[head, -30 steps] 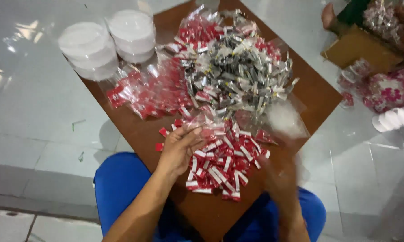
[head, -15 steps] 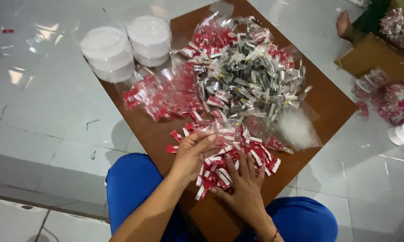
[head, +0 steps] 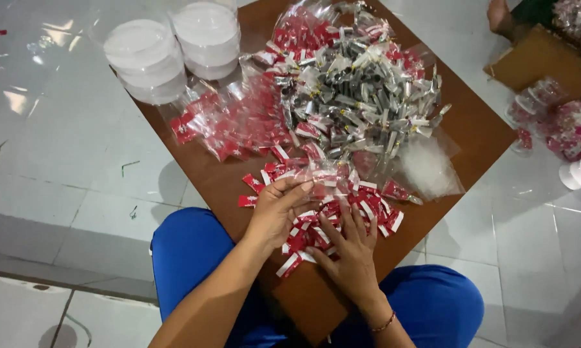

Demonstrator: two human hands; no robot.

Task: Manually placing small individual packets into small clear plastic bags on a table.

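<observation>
On the near edge of the brown wooden tabletop, the right hand lies flat with fingers spread on a loose pile of small red-and-white wrapped sachets, while the left hand curls over the pile's left side. Beyond sit clear bags of red sachets and silver ones, then two stacks of white plastic lids.

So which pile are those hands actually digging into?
On the brown board across the person's lap, find the loose heap of red-and-white wrapped pieces at the near edge. The left hand and right hand rest on it. Unlike the piles behind, it is unbagged.
</observation>
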